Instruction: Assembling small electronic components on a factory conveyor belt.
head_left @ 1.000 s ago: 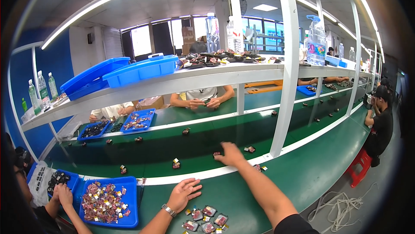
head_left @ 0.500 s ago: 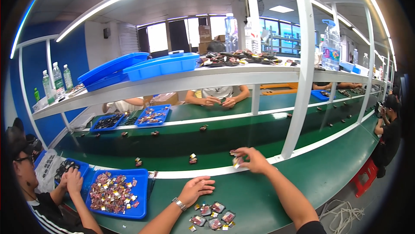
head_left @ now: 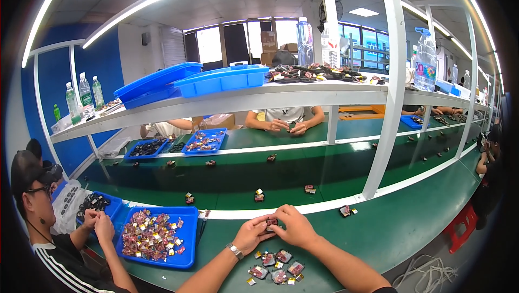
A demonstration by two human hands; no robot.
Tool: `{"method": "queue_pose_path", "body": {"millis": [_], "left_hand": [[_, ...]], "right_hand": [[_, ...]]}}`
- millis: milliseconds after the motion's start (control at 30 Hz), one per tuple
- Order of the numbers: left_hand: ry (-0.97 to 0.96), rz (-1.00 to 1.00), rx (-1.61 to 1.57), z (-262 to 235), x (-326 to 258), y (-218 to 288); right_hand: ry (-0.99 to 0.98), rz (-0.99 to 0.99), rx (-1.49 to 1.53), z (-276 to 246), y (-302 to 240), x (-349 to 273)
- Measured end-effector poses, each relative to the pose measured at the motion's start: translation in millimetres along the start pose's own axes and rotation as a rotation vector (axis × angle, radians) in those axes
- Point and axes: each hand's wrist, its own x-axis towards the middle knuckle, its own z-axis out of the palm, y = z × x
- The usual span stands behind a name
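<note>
What worries me first is a slip: the small electronic unit [head_left: 272,224] sits up off the green table [head_left: 346,244], held only by my fingertips, and if one side eased off before the other took the load, it could drop onto the cluster of dark-cased units [head_left: 279,277] just below my wrists. Those lie close together, with white-and-yellow pieces [head_left: 291,281] among them, so a fall or a low sleeve could scatter or mix them. Pressing too hard could, I judge, bend the reddish board or tug a fine lead. Another unit [head_left: 346,211] rests by the white rail [head_left: 227,214], to the right of my right forearm, where a careless elbow might knock it.

As for how I hold it: my left grip [head_left: 250,236] is curled in from the left, fingers nearly closed against the unit's edge. My right grip [head_left: 295,229] comes from the other side, thumb and forefinger drawn together on the same unit, the gap between them no wider than the piece. My two hands meet around it, in front of the rail; exactly which fingertip bears underneath I cannot tell
</note>
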Motion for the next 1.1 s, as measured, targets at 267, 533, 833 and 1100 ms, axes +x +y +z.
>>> {"method": "queue_pose_path", "body": {"millis": [267, 533, 833, 1100], "left_hand": [[0.066, 0.008, -0.029, -4, 2, -8], [0.096, -0.015, -0.059, -6, 0, -6], [0.107, -0.006, 0.081, 2, 1, -8], [0.044, -0.015, 0.137, 3, -1, -3]], "right_hand": [[0.098, -0.271, -0.238, 24, 17, -5], [-0.030, -0.296, -0.119, 9, 18, -3], [-0.070, -0.311, -0.099, 7, 27, -2], [-0.133, -0.185, 0.000, 11, 32, -6]]}}
